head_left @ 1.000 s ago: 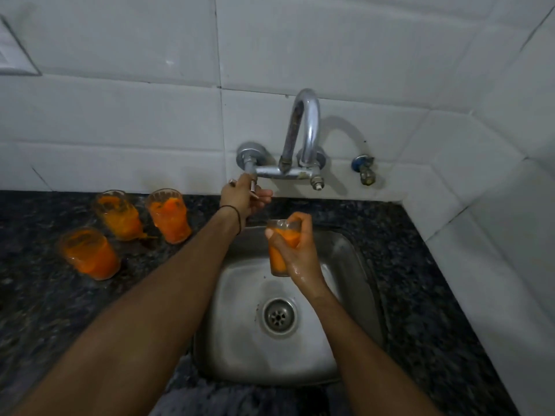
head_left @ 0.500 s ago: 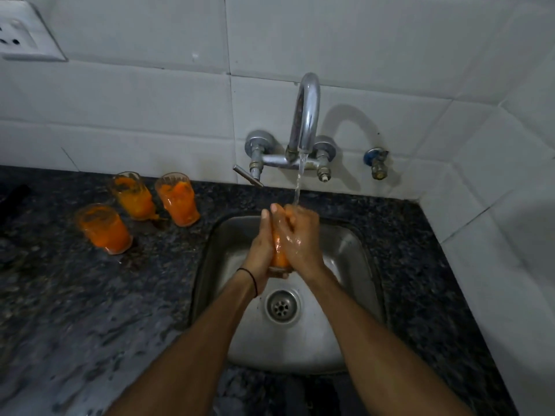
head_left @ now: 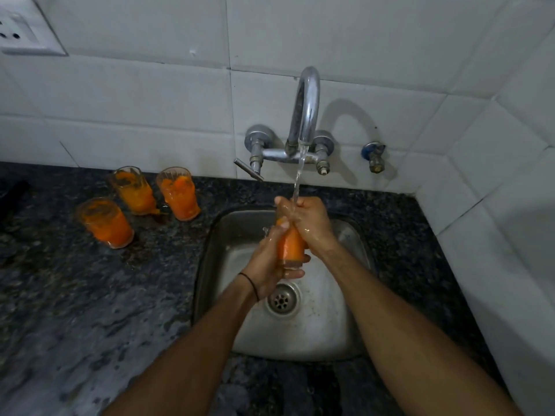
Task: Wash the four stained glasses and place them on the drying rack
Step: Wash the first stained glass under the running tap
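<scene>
- Both hands have shifted since the frame before: the left hand (head_left: 270, 259) now sits lower, and more orange wall shows between the two palms.
- Grip: left fingers curl round the base of the orange-stained clear drinking glass (head_left: 289, 246), and the right hand (head_left: 309, 223) wraps its upper part. One glass is clasped by both hands, roughly upright, with its rim hidden.
- Above the grip: a thin stream of water (head_left: 300, 172) falls from the curved chrome tap spout (head_left: 307, 106) onto the right knuckles. Whether it enters the glass cannot be told.
- Below the grip: a rounded-square stainless steel sink (head_left: 330, 340), dull and water-spotted. Its round perforated drain (head_left: 282, 300) lies just under the left wrist.
- Well to the left of the grip: three more orange-smeared tapered glasses (head_left: 105, 223) (head_left: 133, 190) (head_left: 179, 193) stand upright, close together. They rest on the speckled black granite counter (head_left: 90, 295), which looks polished and hard.
- Behind the grip: glossy white wall tiles (head_left: 150, 94).
- Progress, as judged: the first of four glasses is under rinse and still thickly orange. The other three look untouched, and none is clean. No drying rack is in view.
- Handling, as judged: wet glass against wet skin is likely slippery, which favours the two-handed hold.
</scene>
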